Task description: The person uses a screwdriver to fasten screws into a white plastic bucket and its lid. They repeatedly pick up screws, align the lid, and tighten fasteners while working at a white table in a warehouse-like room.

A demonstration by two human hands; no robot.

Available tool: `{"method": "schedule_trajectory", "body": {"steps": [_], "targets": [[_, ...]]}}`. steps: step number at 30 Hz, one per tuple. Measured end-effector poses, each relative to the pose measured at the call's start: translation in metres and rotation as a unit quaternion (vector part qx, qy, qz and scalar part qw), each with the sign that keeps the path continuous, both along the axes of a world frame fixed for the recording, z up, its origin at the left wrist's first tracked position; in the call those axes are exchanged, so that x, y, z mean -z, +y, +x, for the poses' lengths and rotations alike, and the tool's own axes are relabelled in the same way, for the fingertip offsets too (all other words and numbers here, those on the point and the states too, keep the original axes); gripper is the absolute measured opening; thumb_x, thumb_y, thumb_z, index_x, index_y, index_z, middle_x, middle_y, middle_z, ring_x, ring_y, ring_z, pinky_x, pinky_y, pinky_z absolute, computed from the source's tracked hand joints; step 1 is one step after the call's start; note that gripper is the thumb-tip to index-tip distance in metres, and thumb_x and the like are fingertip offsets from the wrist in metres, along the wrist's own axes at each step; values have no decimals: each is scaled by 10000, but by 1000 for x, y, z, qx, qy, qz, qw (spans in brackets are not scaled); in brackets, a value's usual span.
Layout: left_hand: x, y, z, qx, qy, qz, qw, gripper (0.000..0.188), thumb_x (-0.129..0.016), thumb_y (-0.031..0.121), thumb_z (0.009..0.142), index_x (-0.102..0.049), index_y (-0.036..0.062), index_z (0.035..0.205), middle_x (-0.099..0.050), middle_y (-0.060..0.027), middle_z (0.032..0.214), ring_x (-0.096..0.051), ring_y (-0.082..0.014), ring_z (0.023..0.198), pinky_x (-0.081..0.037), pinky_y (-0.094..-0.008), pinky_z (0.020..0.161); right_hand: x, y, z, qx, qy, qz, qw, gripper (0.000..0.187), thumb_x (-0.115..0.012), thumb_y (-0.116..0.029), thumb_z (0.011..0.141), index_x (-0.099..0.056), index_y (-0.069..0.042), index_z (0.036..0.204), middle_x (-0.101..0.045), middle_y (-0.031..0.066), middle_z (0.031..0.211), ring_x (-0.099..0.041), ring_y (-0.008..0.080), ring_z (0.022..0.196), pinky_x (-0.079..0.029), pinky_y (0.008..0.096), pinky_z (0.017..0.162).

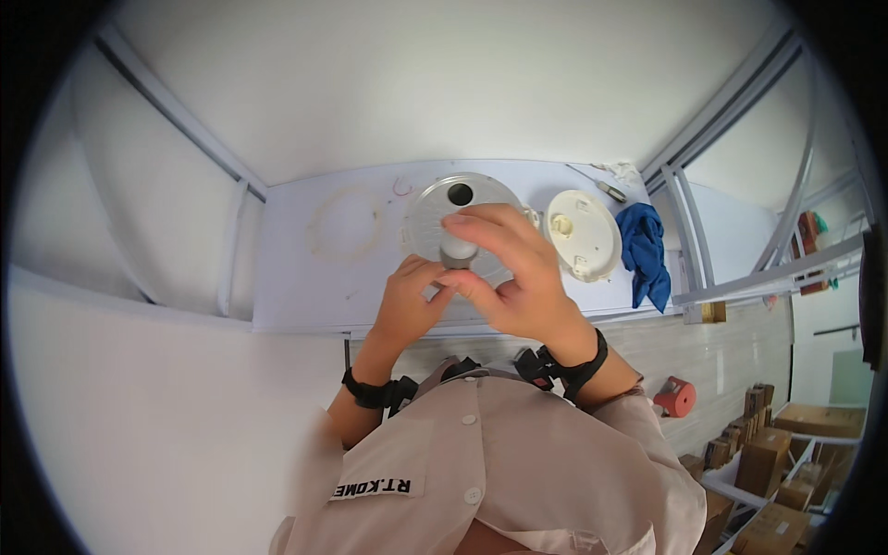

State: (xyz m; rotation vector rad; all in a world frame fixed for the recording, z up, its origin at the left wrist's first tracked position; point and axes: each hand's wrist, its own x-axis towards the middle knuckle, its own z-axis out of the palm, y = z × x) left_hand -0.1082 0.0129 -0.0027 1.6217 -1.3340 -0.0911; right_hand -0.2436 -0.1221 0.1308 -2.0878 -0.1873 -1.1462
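In front of me, both hands meet at a small cylindrical part (pixel 456 248), whitish on top and grey at its lower end. My right hand (pixel 518 273) grips it between the thumb and curled fingers. Pinched closed, my left hand (pixel 413 298) has its fingertips at the grey end, though the exact contact is hidden. Behind and below the part rests a large round silver metal housing (pixel 425 215) with a dark round hole (pixel 460 194). My hands cover much of its near side. To its right lies a round white plastic cover (pixel 592 231) with a raised cream fitting.
On the white table (pixel 287 287) are a pale yellowish ring (pixel 319 250) at left, a thin pink wire (pixel 400 189), a screwdriver (pixel 609 191), a blue cloth (pixel 645 254) and crumpled white material (pixel 624 172). A red stool (pixel 677 397) and cardboard boxes (pixel 766 460) stand at right.
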Motion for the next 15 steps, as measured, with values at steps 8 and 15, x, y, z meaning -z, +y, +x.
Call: {"method": "schedule_trajectory", "body": {"steps": [8,15], "targets": [[2,-1,0,-5,-11,40,999,117,-807,40,853,-723,37,933,-737,-100,871,-675,-317,864,-556,-421,733,13,-4,2,-28,-73,-25,997,507,-715,34,865,-675,-26,1367,-688,159,1253,-716,303,962,-604,375,746],[-9,0,-6,-17,-33,27,999,164,-837,73,859,-763,50,1003,-763,-78,897,-684,-302,869,-559,-409,737,-6,-13,-5,-20,-101,-18,995,517,-691,14,921,-615,8,1432,-671,209,1283,-702,324,1035,-590,385,845]]}}
